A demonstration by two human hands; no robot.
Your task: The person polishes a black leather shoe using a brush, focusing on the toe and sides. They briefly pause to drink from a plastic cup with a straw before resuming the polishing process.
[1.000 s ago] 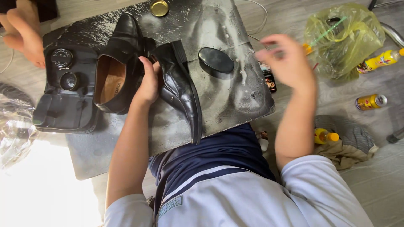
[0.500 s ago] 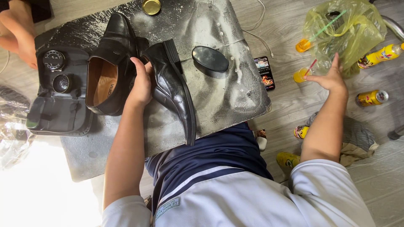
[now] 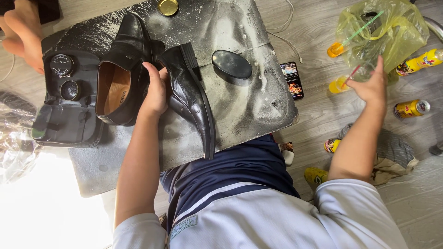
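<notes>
My left hand (image 3: 156, 90) is closed on the black leather shoe (image 3: 191, 99), fingers curled over its collar, pinning it on its side to the board. My right hand (image 3: 371, 85) is open, fingers spread, stretched out over the floor to the right of the board, at the clear cup with a red straw (image 3: 357, 74) and touching or nearly touching it; I cannot tell which.

The board (image 3: 240, 110) is my landmark: a dark, scuffed slab with whitish streaks, resting on my lap, so it serves as my table. The held shoe lies in the board's middle, toe pointing back at me and just over the near edge. Its smooth, glossy upper could slip from my one-handed grip, and with my body leaning right the board could tilt and send it off. The second shoe (image 3: 120, 78) sits left of it, tan lining showing, touching my fingers. An oval black brush (image 3: 232, 63) lies right of centre; it looks hard and rounded and might slide. A round brass-coloured tin lid (image 3: 168, 6) sits at the far edge.

Off the board's left edge is a black moulded kit case (image 3: 67, 108) with two round tins. Off the right edge lies a phone (image 3: 292, 80), its screen lit; a knocked cup would wet it. Beyond are a crinkly yellow plastic bag (image 3: 383, 32) and cans. Another person's hand (image 3: 23, 32) hovers at the far left corner.
</notes>
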